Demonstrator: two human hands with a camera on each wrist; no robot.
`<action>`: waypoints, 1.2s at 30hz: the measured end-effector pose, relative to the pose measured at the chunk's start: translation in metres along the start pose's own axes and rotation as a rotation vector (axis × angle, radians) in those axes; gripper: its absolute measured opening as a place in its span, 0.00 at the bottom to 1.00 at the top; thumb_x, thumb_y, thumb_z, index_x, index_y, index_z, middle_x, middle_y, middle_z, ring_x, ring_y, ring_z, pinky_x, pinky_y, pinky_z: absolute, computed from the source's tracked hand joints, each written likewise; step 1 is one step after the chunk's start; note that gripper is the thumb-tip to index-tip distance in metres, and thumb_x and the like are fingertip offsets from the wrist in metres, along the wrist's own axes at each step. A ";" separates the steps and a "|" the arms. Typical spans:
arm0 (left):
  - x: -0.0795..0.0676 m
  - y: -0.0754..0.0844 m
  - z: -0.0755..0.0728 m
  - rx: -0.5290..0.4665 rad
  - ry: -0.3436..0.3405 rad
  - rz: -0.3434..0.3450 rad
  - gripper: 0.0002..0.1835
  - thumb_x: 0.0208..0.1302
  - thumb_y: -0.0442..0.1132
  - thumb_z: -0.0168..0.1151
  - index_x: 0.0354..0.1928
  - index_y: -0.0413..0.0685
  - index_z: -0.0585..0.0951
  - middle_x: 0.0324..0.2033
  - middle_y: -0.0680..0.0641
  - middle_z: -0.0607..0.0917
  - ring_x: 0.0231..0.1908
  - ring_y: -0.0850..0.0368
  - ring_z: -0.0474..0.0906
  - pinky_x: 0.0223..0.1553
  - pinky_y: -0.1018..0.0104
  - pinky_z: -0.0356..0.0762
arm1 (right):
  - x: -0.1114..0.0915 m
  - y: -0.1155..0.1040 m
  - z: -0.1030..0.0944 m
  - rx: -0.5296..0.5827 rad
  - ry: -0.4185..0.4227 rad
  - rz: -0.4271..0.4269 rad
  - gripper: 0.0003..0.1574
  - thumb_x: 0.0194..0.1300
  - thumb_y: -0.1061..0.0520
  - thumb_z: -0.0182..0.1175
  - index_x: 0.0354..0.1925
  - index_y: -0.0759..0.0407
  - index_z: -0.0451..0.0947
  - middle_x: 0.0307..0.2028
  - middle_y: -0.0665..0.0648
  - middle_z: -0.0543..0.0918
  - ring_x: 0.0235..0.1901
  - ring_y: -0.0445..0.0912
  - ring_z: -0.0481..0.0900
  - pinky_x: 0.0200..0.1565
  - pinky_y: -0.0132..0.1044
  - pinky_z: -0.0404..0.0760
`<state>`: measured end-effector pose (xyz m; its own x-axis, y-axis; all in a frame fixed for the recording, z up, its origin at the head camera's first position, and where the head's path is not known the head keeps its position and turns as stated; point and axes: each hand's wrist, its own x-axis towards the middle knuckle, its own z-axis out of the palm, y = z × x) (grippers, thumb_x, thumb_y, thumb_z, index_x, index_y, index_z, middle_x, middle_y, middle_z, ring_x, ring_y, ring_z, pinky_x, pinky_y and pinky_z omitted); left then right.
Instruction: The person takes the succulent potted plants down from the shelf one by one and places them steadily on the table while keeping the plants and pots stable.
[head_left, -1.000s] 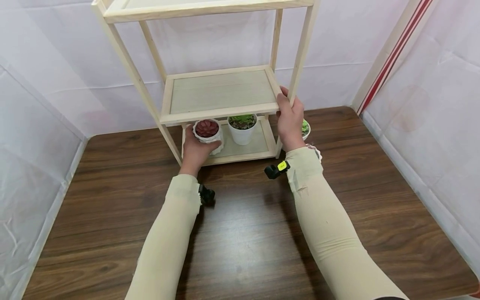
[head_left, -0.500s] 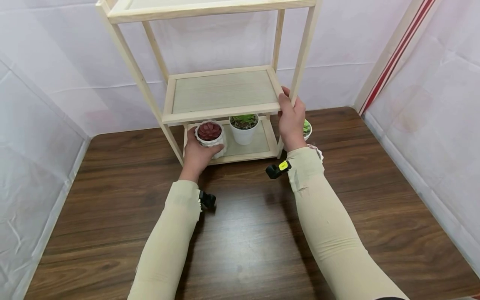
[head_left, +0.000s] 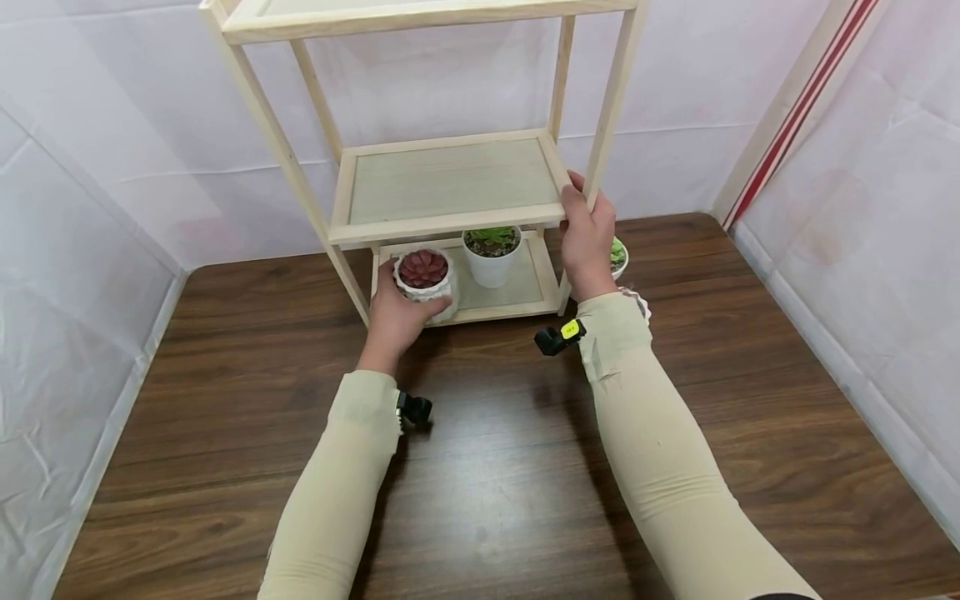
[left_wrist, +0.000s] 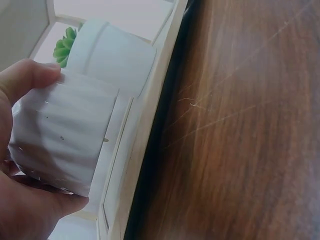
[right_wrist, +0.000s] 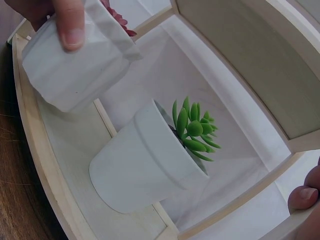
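My left hand (head_left: pixel 395 321) grips a white textured pot (right_wrist: pixel 75 70) with a dark red succulent (head_left: pixel 424 269); the thumb lies along its front, the fingers round its far side. The pot is close over the left end of the bottom shelf (right_wrist: pixel 75 150), tilted in the right wrist view. Beside it on that shelf stands a smooth white pot (right_wrist: pixel 140 160) holding a green succulent (right_wrist: pixel 194 127). My right hand (head_left: pixel 588 243) holds the wooden rack at its right front post (head_left: pixel 609 108), thumb on the corner of the middle shelf (head_left: pixel 450 179).
The rack's top shelf (head_left: pixel 427 21) crosses the upper edge of the head view. Another potted green plant (head_left: pixel 618 257) stands on the brown wooden table (head_left: pixel 480 467) right of the rack, partly hidden by my right hand. White sheeting (head_left: pixel 90 125) surrounds the table.
My left hand has brought the red succulent's pot slightly toward me, near the shelf's front edge. My right hand keeps its hold on the rack. The whole head view has shifted a little.
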<state>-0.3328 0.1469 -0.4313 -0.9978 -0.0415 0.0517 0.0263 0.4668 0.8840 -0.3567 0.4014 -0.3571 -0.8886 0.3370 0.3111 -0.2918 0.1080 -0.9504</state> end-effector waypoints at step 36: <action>-0.028 -0.012 -0.011 0.002 0.005 0.051 0.50 0.35 0.54 0.75 0.63 0.55 0.59 0.56 0.45 0.73 0.57 0.52 0.68 0.58 0.55 0.66 | 0.003 0.001 -0.001 0.018 0.025 -0.008 0.23 0.65 0.45 0.48 0.55 0.49 0.74 0.31 0.51 0.75 0.27 0.44 0.68 0.33 0.33 0.67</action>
<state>-0.3048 0.1332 -0.4383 -0.9949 -0.0223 0.0988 0.0768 0.4702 0.8792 -0.3593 0.4037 -0.3576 -0.8772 0.3592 0.3185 -0.3054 0.0944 -0.9475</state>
